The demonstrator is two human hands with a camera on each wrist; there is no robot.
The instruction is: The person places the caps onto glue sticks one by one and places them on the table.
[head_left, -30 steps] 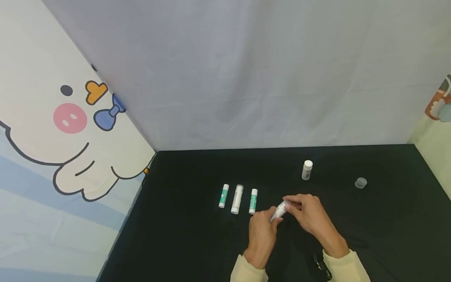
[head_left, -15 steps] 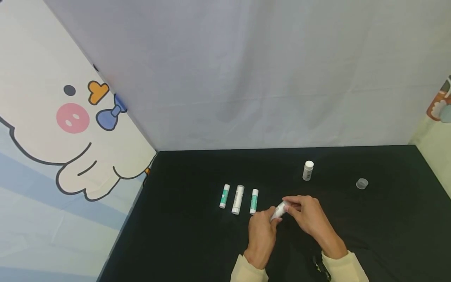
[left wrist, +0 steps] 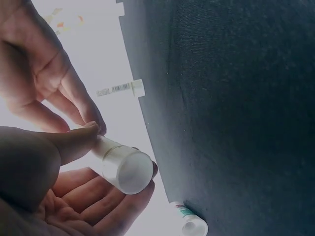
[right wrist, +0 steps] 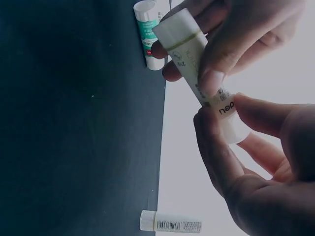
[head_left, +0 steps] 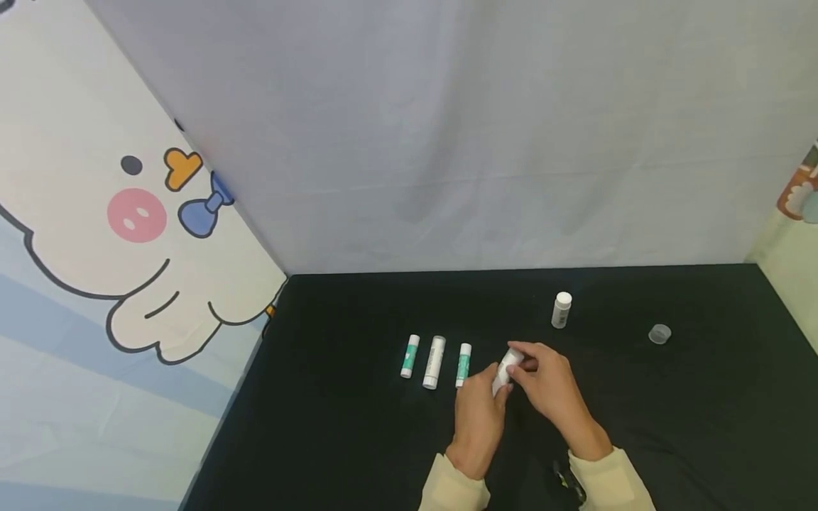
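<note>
A white glue stick (head_left: pixel 507 370) with dark print is held in both hands at a tilt. My left hand (head_left: pixel 479 415) grips its lower part, with the thumb along the side in the left wrist view. The thumb and fingers of my right hand (head_left: pixel 551 383) pinch the upper end, close to the print on the barrel (right wrist: pixel 226 105). To the left lie a green-labelled glue stick (head_left: pixel 463 363), a larger white glue stick (head_left: pixel 434 363) and another green-labelled glue stick (head_left: pixel 410 356). The nearest one is just beyond my left hand.
A white glue stick (head_left: pixel 561 310) stands upright near the back of the black table (head_left: pixel 345 440). Farther right sits a small clear cap (head_left: pixel 660 333). A grey-white cloth backdrop (head_left: pixel 511 142) rises behind the table, and a cartoon-printed panel (head_left: pixel 77 213) borders its left side.
Both hands have lifted slightly away from me with the held glue stick, and the right hand has shifted left. The stick points more steeply up in the head view. The lying sticks stay put.
</note>
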